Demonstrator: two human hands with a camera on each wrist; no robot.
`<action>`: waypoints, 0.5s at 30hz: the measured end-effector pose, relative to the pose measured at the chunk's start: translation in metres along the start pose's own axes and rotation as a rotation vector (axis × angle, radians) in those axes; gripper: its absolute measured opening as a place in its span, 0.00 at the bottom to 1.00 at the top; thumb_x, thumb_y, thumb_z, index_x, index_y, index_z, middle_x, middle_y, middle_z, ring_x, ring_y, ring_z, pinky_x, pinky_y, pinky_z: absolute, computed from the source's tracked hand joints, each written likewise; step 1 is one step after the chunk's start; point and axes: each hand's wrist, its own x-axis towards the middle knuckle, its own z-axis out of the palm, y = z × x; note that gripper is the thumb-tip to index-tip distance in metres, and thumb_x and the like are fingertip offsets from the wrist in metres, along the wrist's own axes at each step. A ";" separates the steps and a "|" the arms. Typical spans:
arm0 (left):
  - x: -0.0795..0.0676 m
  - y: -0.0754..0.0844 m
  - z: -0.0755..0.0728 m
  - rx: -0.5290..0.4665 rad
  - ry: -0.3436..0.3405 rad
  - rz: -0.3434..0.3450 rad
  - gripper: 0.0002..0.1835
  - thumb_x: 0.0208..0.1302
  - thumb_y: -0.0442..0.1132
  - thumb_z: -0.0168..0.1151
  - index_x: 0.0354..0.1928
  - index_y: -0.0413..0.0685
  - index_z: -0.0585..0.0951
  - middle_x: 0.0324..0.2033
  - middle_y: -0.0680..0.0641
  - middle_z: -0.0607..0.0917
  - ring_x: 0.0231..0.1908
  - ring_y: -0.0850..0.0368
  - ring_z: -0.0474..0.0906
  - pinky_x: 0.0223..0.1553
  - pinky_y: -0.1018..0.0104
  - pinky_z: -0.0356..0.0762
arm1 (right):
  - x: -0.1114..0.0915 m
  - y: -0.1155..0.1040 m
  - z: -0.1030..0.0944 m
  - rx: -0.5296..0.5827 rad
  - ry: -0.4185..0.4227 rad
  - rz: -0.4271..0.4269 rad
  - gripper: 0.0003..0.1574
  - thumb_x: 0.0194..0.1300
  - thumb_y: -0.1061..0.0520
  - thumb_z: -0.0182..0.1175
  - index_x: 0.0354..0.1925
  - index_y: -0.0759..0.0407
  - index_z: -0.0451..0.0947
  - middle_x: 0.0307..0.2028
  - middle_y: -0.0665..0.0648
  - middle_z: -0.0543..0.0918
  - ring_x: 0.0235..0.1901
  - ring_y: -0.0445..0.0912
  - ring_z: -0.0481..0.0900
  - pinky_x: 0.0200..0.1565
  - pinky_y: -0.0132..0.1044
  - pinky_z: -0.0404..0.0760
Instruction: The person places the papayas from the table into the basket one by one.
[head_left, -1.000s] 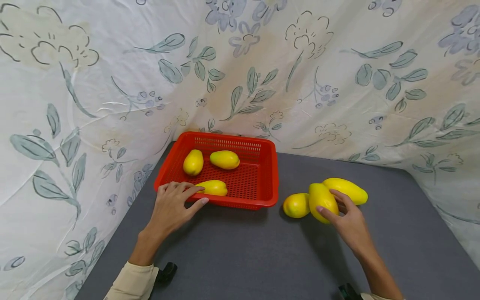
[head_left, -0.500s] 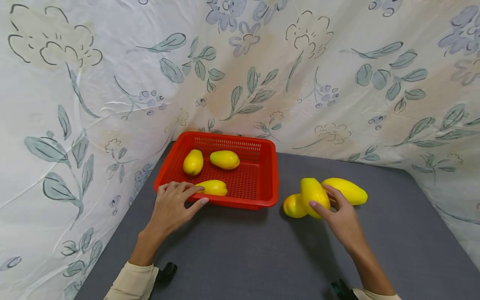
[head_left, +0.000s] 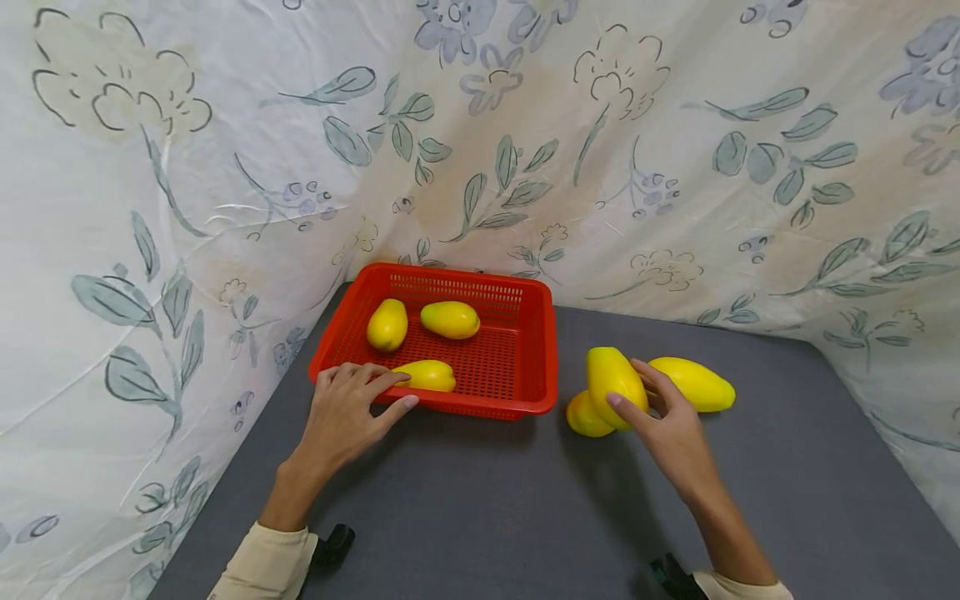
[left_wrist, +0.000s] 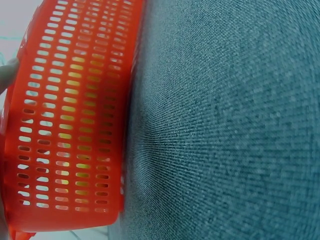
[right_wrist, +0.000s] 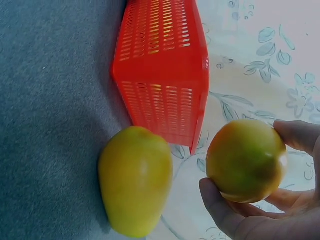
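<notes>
My right hand point(head_left: 678, 429) grips a yellow mango point(head_left: 615, 387) between thumb and fingers, raised above the table. In the right wrist view, the held mango point(right_wrist: 246, 161) shows its rounded end, greenish yellow. Behind and below it lies another mango point(head_left: 588, 417), partly covered in the head view but whole in the right wrist view point(right_wrist: 135, 181). A longer mango point(head_left: 693, 383) rests just beyond my right fingers. My left hand point(head_left: 348, 417) holds the near left rim of a red plastic basket point(head_left: 536, 350), fingers over the edge, thumb along the front. Its fingertips overlap a mango point(head_left: 431, 376) inside.
Two more mangoes, one upright point(head_left: 387, 325) and one lying sideways point(head_left: 450, 320), sit towards the back of the basket. A dark grey cloth point(head_left: 480, 500) covers the table. Floral fabric point(head_left: 465, 150) hangs behind and along the left side.
My right hand has moved left and slightly up with the mango, away from the long mango and over the one lying by the basket. The left hand and basket have stayed put.
</notes>
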 end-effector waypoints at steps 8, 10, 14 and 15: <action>0.000 0.000 0.000 0.000 -0.004 -0.004 0.25 0.67 0.63 0.68 0.57 0.58 0.89 0.52 0.45 0.86 0.54 0.41 0.76 0.60 0.37 0.64 | 0.001 -0.006 0.007 0.040 -0.016 -0.024 0.50 0.74 0.35 0.64 0.83 0.49 0.57 0.76 0.61 0.68 0.73 0.61 0.69 0.65 0.61 0.73; 0.000 0.000 0.000 0.003 -0.003 -0.003 0.25 0.67 0.63 0.68 0.57 0.58 0.89 0.52 0.45 0.86 0.54 0.41 0.77 0.60 0.37 0.64 | 0.001 -0.008 0.008 0.050 -0.024 -0.019 0.51 0.74 0.35 0.64 0.83 0.49 0.57 0.76 0.61 0.68 0.72 0.61 0.69 0.66 0.63 0.72; -0.001 0.000 0.000 -0.004 -0.004 -0.004 0.25 0.67 0.63 0.68 0.57 0.58 0.89 0.52 0.45 0.86 0.55 0.41 0.76 0.60 0.38 0.63 | 0.002 -0.011 0.011 0.067 -0.038 -0.021 0.51 0.74 0.36 0.64 0.83 0.49 0.56 0.77 0.60 0.67 0.72 0.61 0.69 0.67 0.65 0.71; -0.001 0.000 0.000 -0.005 -0.003 -0.004 0.25 0.67 0.63 0.68 0.57 0.58 0.89 0.52 0.45 0.86 0.55 0.41 0.76 0.60 0.38 0.63 | 0.002 -0.012 0.012 0.072 -0.042 -0.025 0.50 0.75 0.36 0.64 0.83 0.49 0.56 0.77 0.61 0.67 0.72 0.60 0.69 0.67 0.65 0.71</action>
